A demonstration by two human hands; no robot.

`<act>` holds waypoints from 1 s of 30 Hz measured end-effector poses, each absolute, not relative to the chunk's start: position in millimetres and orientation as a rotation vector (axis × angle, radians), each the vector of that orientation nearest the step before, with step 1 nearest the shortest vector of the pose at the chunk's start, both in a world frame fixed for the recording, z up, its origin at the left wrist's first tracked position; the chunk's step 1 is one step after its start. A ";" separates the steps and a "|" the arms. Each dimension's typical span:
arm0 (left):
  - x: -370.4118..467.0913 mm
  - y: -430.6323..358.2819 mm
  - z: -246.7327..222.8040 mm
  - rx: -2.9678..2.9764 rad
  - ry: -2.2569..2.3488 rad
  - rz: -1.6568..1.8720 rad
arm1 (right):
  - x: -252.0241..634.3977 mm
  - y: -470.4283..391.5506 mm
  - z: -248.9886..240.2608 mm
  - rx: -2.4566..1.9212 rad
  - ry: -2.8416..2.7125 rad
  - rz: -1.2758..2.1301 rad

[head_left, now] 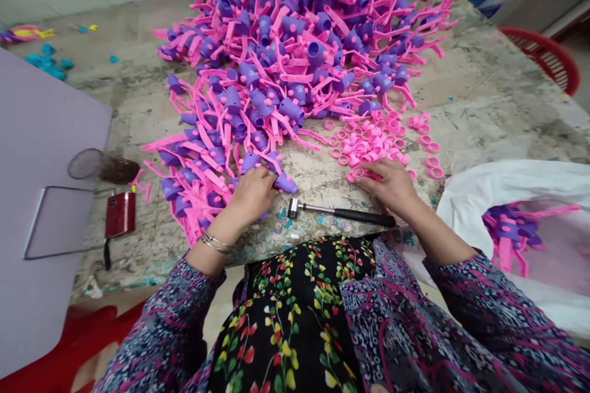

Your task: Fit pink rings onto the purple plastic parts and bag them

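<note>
My left hand (255, 194) is closed at the lower edge of a large heap of purple-and-pink plastic parts (276, 67). A purple cup-shaped part (286, 183) sticks out at its fingertips. My right hand (391, 185) is at the near side of a small pile of pink rings (373, 141), thumb and fingers pinched about a pink ring (356, 173). Between the two hands, a small hammer (343, 214) with a metal head and black handle lies on the table near its front edge.
At the right, a white sack (502, 181) stands open with purple-and-pink parts inside. A red card-like object (120, 215), a wire frame (59, 256) and a glass jar (117, 169) lie at the left. Blue pieces (48, 63) are at the back left. A red basket (541, 52) stands behind.
</note>
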State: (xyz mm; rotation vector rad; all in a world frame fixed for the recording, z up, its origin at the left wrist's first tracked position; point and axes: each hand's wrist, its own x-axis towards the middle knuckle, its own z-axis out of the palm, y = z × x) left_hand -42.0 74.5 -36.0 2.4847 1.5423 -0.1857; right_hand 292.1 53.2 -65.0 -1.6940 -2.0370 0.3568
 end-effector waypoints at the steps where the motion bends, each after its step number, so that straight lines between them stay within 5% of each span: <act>1: -41.1 74.3 -36.6 2.485 1.565 -0.184 | 291.0 52.6 -62.9 -1.688 -2.007 0.392; 7: -43.4 71.7 -27.1 2.412 1.643 0.088 | 276.3 48.6 -34.8 -1.657 -1.708 0.498; 15: -31.6 56.0 1.7 2.252 1.561 0.657 | 230.6 35.8 -12.1 -1.251 -2.113 0.578; 30: -40.2 41.8 19.6 1.881 1.211 0.658 | 218.6 22.4 0.6 -1.080 -1.959 0.663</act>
